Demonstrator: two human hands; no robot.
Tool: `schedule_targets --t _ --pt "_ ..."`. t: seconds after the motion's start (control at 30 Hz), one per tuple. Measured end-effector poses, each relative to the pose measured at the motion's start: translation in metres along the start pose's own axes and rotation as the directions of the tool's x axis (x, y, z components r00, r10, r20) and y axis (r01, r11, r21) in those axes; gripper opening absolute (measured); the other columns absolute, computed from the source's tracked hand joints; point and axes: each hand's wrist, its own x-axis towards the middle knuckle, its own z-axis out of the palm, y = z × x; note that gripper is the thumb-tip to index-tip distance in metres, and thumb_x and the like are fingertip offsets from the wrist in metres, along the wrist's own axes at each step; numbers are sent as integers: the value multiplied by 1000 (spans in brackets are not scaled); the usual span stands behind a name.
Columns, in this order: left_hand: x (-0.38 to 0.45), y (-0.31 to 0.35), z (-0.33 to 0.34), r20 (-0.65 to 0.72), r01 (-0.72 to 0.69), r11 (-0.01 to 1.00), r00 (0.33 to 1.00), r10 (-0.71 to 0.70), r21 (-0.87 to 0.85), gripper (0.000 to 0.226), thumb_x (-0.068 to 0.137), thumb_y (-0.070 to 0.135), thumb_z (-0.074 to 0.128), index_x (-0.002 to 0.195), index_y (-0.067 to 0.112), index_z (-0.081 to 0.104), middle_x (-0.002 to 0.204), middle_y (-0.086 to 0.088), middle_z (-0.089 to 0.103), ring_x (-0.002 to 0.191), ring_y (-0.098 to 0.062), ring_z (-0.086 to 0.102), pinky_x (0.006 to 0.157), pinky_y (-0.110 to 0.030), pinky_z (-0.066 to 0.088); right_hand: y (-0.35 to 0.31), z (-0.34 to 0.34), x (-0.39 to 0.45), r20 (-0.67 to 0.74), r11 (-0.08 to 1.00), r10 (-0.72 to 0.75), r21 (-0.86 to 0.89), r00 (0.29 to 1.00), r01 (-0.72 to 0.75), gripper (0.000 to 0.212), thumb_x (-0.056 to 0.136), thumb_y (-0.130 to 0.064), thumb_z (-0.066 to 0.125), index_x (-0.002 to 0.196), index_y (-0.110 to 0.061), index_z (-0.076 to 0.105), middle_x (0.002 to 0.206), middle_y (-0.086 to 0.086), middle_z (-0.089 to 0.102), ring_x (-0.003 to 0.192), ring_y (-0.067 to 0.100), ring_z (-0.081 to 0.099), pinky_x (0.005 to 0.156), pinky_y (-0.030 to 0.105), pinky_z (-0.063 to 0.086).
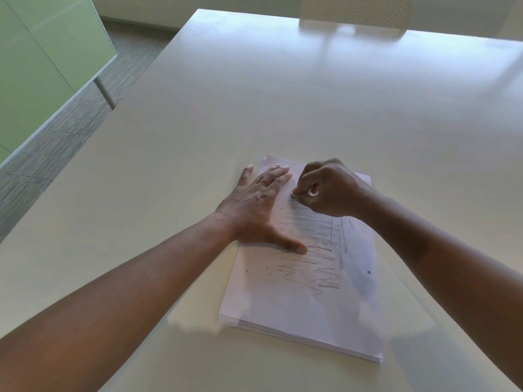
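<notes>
left hand (254, 206): your palm is flat on the left edge of the paper stack (297, 306). Fingers straight, pointing far. It grips nothing, just presses down.
left thumb (297, 247): spread to the right, tip on the top sheet at the near-left edge of the pencil scribbles (314, 250).
left little finger: off the stack, on the table (254, 94) just left of the paper.
right hand (328, 188): fingers curled tight, pinching a small object (293, 195) between thumb and fingertips.
small object: only a grey tip and a pale bit show past your fingers, so you can't tell what it is. The tip touches the top sheet.
object vs left hand: just right of your left fingertips, close but apart.
object vs scribbles: at the far edge of the marked area. The sheet beyond it, toward the far end, looks bare.
paper stack: thick white pile, lying flat, long side running near to far, right of centre on the table. Near edges slightly uneven.
scribbles: grey zigzag lines across the middle of the top sheet. A dark dot sits to their right.
table: pale, glossy.
chair (356, 12): white perforated back, at the table's far edge.
left side: green panel (42, 52) over grey carpet (70, 117).
</notes>
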Motion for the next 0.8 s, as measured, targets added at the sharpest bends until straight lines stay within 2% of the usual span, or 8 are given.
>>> schedule_targets --t 0.1,0.2,0.37,0.43,0.63,0.8 --pt "-1 1 -1 1 -3 1000 1000 3 0 159 41 108 43 165 18 3 173 7 -2 156 -3 -11 125 -51 -15 6 0 6 -69 998 40 -40 997 -43 6 80 -14 75 79 -16 81 80 0 70 65 13 61 67 26 54" --pt "-1 1 0 -3 -3 1000 1000 3 -2 160 40 110 42 165 18 2 173 6 -1 156 -3 -12 125 -51 -15 9 7 11 -143 998 40 -51 989 -48 8 80 -12 73 82 -14 81 84 3 70 66 15 61 68 27 53" --pt "1 0 1 1 -9 1000 1000 9 5 162 37 112 34 165 18 2 173 6 -2 156 -3 -13 125 -52 -14 0 8 0 -17 997 -73 4 997 73 5 80 -10 77 76 -14 79 80 0 67 62 11 59 63 17 49" --pt "0 0 0 5 -9 1000 1000 9 2 162 38 111 37 165 18 1 173 7 -3 156 -3 -12 125 -52 -14 1 4 -1 6 998 -69 14 998 69 5 79 -12 79 75 -16 79 77 -2 67 61 9 60 62 19 50" --pt "0 0 0 0 -9 1000 1000 9 0 159 41 109 42 165 18 2 173 5 -2 156 -3 -12 125 -52 -14 10 8 8 -139 999 3 -53 990 -10 6 82 -12 75 80 -13 80 82 0 67 62 9 55 66 27 53" --pt "0 0 -1 5 -9 1000 1000 9 0 160 40 109 41 165 18 1 173 7 -3 156 -3 -13 125 -52 -14 2 5 1 7 998 -56 19 998 55 4 78 -13 80 75 -16 79 77 -5 66 60 3 59 63 18 50"
